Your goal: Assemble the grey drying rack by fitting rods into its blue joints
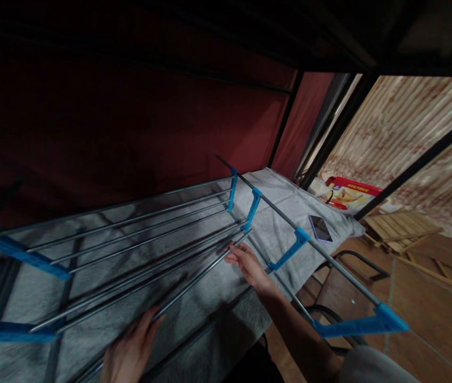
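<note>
A thin metal rod (194, 281) slants across the partly assembled rack in front of me. My left hand (133, 340) is closed around its lower part, at the bottom of the view. My right hand (245, 261) pinches the rod near its far end, close to a blue plastic bracket (253, 210). More blue brackets (292, 250) are fixed along a long dark pole (279, 213) on the right. Several metal rods (138, 219) run left to other blue brackets (22, 255). A large blue bracket (363, 323) is at the pole's near end.
The rack lies on a bed-like surface with a grey cloth (289, 199). On the cloth rests a phone (320, 227). Beyond are a red box (353, 194), wooden slats (403, 229) and a dark metal chair frame (363, 260) on the tiled floor. Dark frame posts (341, 122) stand at the edges.
</note>
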{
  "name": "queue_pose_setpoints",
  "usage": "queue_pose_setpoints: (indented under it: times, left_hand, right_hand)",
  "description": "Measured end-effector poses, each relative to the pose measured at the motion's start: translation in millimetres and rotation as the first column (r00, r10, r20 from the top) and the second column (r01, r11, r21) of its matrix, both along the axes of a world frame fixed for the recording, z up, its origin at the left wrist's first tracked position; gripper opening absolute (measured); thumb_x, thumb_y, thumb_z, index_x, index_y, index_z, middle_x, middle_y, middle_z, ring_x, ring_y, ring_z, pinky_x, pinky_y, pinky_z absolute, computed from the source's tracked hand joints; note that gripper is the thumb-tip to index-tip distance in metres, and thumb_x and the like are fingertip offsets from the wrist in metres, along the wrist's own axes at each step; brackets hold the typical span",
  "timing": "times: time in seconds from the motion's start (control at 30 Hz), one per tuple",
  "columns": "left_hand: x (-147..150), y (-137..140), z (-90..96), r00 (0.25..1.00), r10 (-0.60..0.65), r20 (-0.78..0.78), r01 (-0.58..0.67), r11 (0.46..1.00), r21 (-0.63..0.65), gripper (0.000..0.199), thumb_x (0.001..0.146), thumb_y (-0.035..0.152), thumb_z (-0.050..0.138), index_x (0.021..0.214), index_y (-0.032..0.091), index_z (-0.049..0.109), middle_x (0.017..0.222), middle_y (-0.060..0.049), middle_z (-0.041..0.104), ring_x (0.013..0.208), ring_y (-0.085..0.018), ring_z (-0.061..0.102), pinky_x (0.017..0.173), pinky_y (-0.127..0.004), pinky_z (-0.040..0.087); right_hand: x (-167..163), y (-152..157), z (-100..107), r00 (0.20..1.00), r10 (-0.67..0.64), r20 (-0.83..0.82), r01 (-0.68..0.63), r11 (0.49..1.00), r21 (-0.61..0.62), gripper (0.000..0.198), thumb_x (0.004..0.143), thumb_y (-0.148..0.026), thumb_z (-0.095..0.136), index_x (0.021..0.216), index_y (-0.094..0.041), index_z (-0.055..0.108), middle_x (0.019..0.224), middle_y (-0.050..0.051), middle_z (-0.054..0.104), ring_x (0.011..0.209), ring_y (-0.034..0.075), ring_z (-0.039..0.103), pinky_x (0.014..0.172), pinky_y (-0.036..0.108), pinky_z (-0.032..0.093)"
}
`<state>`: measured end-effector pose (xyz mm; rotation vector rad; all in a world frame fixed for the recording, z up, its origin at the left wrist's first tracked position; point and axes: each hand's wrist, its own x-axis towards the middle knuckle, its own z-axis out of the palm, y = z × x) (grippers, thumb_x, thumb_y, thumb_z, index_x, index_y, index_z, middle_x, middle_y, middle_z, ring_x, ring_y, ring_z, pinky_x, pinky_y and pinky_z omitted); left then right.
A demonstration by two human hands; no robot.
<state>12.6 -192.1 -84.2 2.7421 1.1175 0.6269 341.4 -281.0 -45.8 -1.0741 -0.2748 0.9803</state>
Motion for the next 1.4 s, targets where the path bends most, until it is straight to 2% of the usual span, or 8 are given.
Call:
queue_pose_setpoints:
  times: [0.1, 0.2, 0.4, 0.6, 0.9, 1.1, 1.23, 1.4]
  left_hand:
    - [0.5, 5.7, -2.7, 0.998, -0.059, 0.002, 0.059, 0.995, 0.085, 0.046, 0.100, 0.033, 0.032, 0.113, 0.029, 0.075, 0.104, -0.004, 0.081, 0.089, -0.021, 0.077, 0.069, -0.027, 0.062]
    - [-0.6, 9.7, -5.4, 0.995, -0.103, 0.006, 0.101, 0.984, 0.145, 0.050, 0.102, 0.032, 0.027, 0.101, 0.025, 0.077, 0.107, -0.005, 0.081, 0.091, -0.021, 0.078, 0.071, -0.028, 0.063]
    - [0.5, 6.5, 8.3, 0.999, -0.045, 0.020, 0.044, 0.998, 0.039, 0.039, 0.101, 0.036, 0.037, 0.104, 0.027, 0.075, 0.107, -0.003, 0.081, 0.080, -0.020, 0.078, 0.064, -0.026, 0.060]
    - [12.0, 6.0, 26.3, 1.000, 0.028, -0.004, -0.027, 0.999, 0.019, 0.035, 0.099, 0.037, 0.042, 0.108, 0.025, 0.074, 0.105, -0.005, 0.081, 0.075, -0.021, 0.076, 0.061, -0.028, 0.056]
    - [31.9, 7.7, 31.7, 0.999, 0.030, -0.027, -0.026, 0.988, 0.151, 0.042, 0.104, 0.041, 0.038, 0.111, 0.019, 0.073, 0.103, -0.008, 0.080, 0.079, -0.022, 0.076, 0.064, -0.031, 0.054]
    - [31.4, 15.3, 34.9, 0.999, 0.029, -0.034, -0.022, 0.984, 0.179, 0.042, 0.104, 0.041, 0.039, 0.111, 0.019, 0.074, 0.102, -0.007, 0.080, 0.079, -0.022, 0.075, 0.065, -0.031, 0.055]
    - [29.7, 17.0, 37.1, 0.999, 0.007, -0.036, -0.001, 0.985, 0.172, 0.042, 0.103, 0.041, 0.039, 0.109, 0.021, 0.075, 0.099, -0.007, 0.080, 0.081, -0.023, 0.075, 0.069, -0.031, 0.056]
    - [30.9, 16.2, 41.9, 0.999, 0.001, -0.043, 0.010, 0.970, 0.243, 0.046, 0.105, 0.042, 0.035, 0.108, 0.018, 0.075, 0.099, -0.008, 0.079, 0.078, -0.024, 0.073, 0.071, -0.035, 0.055]
  right_hand:
    - [1.4, 1.7, 2.5, 1.000, -0.011, 0.018, 0.012, 1.000, -0.017, 0.043, 0.065, -0.048, 0.092, 0.073, -0.021, 0.059, 0.074, -0.004, 0.064, 0.068, 0.011, 0.064, 0.076, 0.028, 0.055]
    - [1.9, 3.4, 6.3, 1.000, 0.001, 0.009, -0.001, 1.000, -0.002, 0.044, 0.065, -0.049, 0.092, 0.073, -0.022, 0.058, 0.073, -0.004, 0.064, 0.067, 0.012, 0.064, 0.075, 0.028, 0.055]
    - [3.8, 5.0, 14.7, 1.000, -0.001, -0.004, 0.001, 0.999, 0.033, 0.039, 0.067, -0.046, 0.090, 0.087, -0.021, 0.068, 0.088, 0.000, 0.072, 0.069, 0.012, 0.065, 0.075, 0.028, 0.056]
    - [12.7, 13.3, 19.8, 0.999, -0.022, 0.031, 0.021, 0.999, 0.038, 0.037, 0.068, -0.044, 0.090, 0.075, -0.021, 0.062, 0.074, -0.003, 0.065, 0.066, 0.012, 0.063, 0.075, 0.030, 0.055]
    - [30.4, 28.3, 24.0, 0.997, -0.050, 0.052, 0.048, 0.998, 0.032, 0.045, 0.063, -0.049, 0.093, 0.074, -0.022, 0.059, 0.070, -0.004, 0.060, 0.067, 0.013, 0.062, 0.074, 0.030, 0.055]
    - [33.3, 30.7, 21.3, 0.997, 0.018, 0.069, -0.022, 0.998, 0.051, 0.046, 0.061, -0.051, 0.094, 0.072, -0.020, 0.062, 0.075, -0.002, 0.065, 0.070, 0.013, 0.064, 0.078, 0.031, 0.057]
    - [33.8, 28.2, 21.8, 0.997, 0.059, 0.044, -0.062, 0.995, 0.083, 0.042, 0.061, -0.046, 0.094, 0.080, -0.018, 0.070, 0.085, 0.001, 0.070, 0.077, 0.014, 0.066, 0.081, 0.031, 0.057]
    - [36.1, 25.7, 22.6, 0.997, 0.078, 0.020, -0.080, 0.992, 0.103, 0.029, 0.069, -0.038, 0.090, 0.082, -0.021, 0.071, 0.089, 0.002, 0.073, 0.080, 0.016, 0.068, 0.083, 0.033, 0.057]
